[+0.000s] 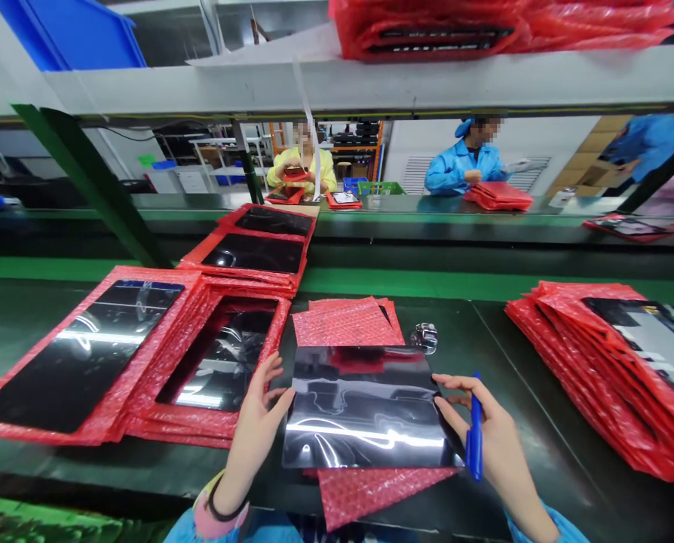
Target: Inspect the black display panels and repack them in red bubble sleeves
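Observation:
A glossy black glass panel (365, 411) lies on a red bubble-wrap bag (345, 323) in front of me. My left hand (258, 422) touches the panel's left edge with its fingers spread. On the right edge rests my right hand (487, 437), which pinches a blue pen (475, 441) between its fingers while the fingertips touch the panel's corner.
Stacks of black panels in red bubble bags lie at the left (88, 354), the centre left (218, 366), further back (255, 253) and the right (614, 362). A small shiny metal object (424, 337) sits behind the panel. Two people (467, 162) work across the green belt (484, 286).

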Available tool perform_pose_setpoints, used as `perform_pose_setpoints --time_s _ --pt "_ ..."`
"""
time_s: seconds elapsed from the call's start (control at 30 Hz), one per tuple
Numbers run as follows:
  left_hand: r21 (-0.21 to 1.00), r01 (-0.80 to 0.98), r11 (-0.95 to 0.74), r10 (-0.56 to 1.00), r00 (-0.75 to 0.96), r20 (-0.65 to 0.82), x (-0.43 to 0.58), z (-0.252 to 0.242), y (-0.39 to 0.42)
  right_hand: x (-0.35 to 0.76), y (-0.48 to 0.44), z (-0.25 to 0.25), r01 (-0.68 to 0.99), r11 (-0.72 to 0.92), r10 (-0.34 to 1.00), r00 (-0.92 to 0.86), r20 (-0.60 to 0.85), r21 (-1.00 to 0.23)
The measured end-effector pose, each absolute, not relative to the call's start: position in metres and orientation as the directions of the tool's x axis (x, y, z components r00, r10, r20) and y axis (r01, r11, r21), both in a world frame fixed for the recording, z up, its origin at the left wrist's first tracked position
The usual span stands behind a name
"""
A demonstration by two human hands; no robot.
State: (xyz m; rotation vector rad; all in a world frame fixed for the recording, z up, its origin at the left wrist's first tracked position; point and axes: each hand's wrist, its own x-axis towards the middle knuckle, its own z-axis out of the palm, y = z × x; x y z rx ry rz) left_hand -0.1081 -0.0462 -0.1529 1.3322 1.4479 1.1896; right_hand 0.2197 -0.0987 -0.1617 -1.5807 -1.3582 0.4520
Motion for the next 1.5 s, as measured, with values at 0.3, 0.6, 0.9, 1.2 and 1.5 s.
perform_pose_setpoints --time_s 0.3,0.6,0.9,1.2,1.5 --pt "0.740 0.587 -0.327 0.923 0.368 0.116 -0.097 -0.136 -0.042 0.184 -0.094 -0.109 0.622 0.598 0.794 -0.546 0.268 -0.505" --pt "0.947 0.308 0.096 0.992 0.049 -0.116 -0.115 -0.149 -0.014 0.232 -0.040 -0.126 0.628 0.133 0.971 0.073 0.229 -0.767" --pt "0.951 0.045 0.306 0.905 0.298 -0.305 -0.114 -0.123 -0.037 0.238 -0.039 -0.124 0.315 0.036 0.984 0.154 0.088 -0.948" --pt "0.949 -0.205 0.238 0.952 0.243 -0.186 -0.100 -0.083 0.044 0.228 -0.084 -0.124 -0.346 -0.138 0.932 0.272 -0.240 -0.928" --pt "0.903 -0.131 0.410 0.893 0.261 -0.368 -0.102 -0.137 -0.004 0.178 -0.115 -0.126 -0.079 -0.207 0.963 0.158 -0.217 -0.975"
